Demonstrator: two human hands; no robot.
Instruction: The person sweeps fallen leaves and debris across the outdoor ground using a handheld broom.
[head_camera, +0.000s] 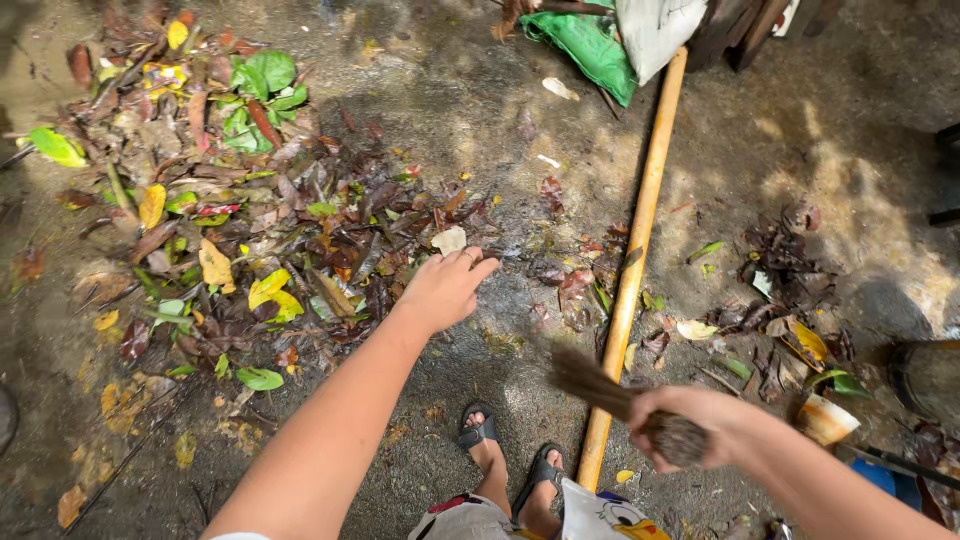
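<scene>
— What is closest to us down here?

— Our own two feet in dark sandals (510, 465), standing on the wet concrete ground (440, 100). Just above them we see our right hand (690, 425).

— What is our right hand doing?

— It is closed tight around the thick end of a small stick broom (610, 392). The thin brown bristles point out to the left, low over the ground. We think we hold it by the bound end so the loose tips can brush.

— And our left hand (445, 288)?

— It is open, fingers spread a little, with nothing in it. It reaches out flat at the edge of the big pile of leaves (230, 210). A pale leaf (449, 240) lies just past the fingertips (we cannot tell if they touch it).

— Why are the leaves all on one side?

— They look gathered into a heap, brown, yellow and green ones together. A few more lie to the right.

— What is the long thing in the middle?

— A long wooden pole (635, 260), lying on the ground between the two leaf patches. Its far end goes under a green sack (585, 45).
</scene>
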